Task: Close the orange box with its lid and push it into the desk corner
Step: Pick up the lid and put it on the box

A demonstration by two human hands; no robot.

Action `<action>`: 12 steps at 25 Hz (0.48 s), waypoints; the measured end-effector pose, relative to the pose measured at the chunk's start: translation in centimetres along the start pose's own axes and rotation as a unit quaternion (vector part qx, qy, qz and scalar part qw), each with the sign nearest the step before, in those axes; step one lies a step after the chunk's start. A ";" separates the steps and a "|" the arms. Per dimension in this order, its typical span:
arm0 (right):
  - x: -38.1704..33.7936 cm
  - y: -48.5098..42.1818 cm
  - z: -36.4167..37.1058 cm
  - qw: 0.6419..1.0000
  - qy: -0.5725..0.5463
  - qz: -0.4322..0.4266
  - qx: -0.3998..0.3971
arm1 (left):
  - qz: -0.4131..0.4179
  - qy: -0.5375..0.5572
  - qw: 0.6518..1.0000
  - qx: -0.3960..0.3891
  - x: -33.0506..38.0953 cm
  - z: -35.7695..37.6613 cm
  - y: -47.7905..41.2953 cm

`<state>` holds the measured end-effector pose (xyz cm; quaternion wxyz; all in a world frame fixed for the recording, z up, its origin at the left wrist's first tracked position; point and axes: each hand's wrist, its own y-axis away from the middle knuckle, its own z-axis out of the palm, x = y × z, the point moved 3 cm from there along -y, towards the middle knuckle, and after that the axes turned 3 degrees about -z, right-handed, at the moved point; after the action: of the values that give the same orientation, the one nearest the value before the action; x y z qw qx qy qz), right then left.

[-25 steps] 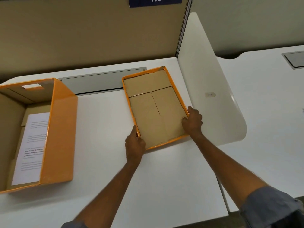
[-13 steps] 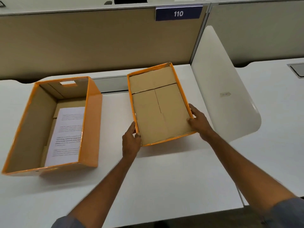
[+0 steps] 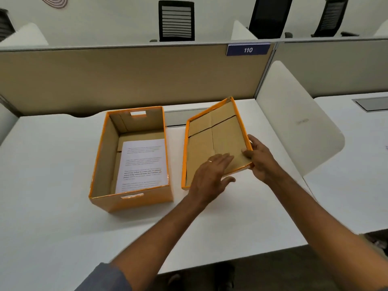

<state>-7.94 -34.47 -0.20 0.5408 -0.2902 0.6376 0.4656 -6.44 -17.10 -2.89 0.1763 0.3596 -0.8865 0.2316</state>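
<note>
Orange box (image 3: 134, 198) open, lid (image 3: 218, 139) tilted beside, divider (image 3: 294, 122) right.

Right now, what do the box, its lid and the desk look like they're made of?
Orange box: looks like corrugated cardboard, raw brown inside, glossy orange skin outside with glare by the handle slot.
Lid: same board; brown underside with fold seams, orange rim.
Desk: smooth matte white, probably laminate; core not visible.

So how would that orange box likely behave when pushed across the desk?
The box probably slides easily: flat bottom on a smooth white desk. Likely light, since only paper sheets show inside. Its open cardboard walls may flex if pushed high.
</note>
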 end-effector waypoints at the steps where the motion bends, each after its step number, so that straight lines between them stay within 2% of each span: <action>1: -0.3 0.9 1.0 1.000 -0.009 0.005 0.007 | 0.011 -0.008 1.000 0.016 0.3 -0.6 0.3; 4: -1.9 2.8 2.9 0.999 -0.032 -0.011 -0.009 | 0.061 -0.001 0.995 0.083 1.1 -2.5 1.3; 6: -3.4 3.7 3.5 0.998 -0.049 -0.030 -0.025 | 0.063 0.022 0.988 0.137 1.2 -4.1 1.6; 9: -2.9 4.0 4.2 0.992 -0.121 -0.023 -0.017 | -0.010 0.101 0.971 0.218 0.7 -6.8 1.4; 12: 1.7 4.0 5.4 0.987 -0.122 0.100 0.017 | -0.112 0.222 0.935 0.251 0.7 -8.6 1.0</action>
<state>-9.66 -27.78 -0.64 0.5699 -0.1565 0.6009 0.5382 -6.40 -12.20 4.27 0.2976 0.4284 -0.6918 0.4993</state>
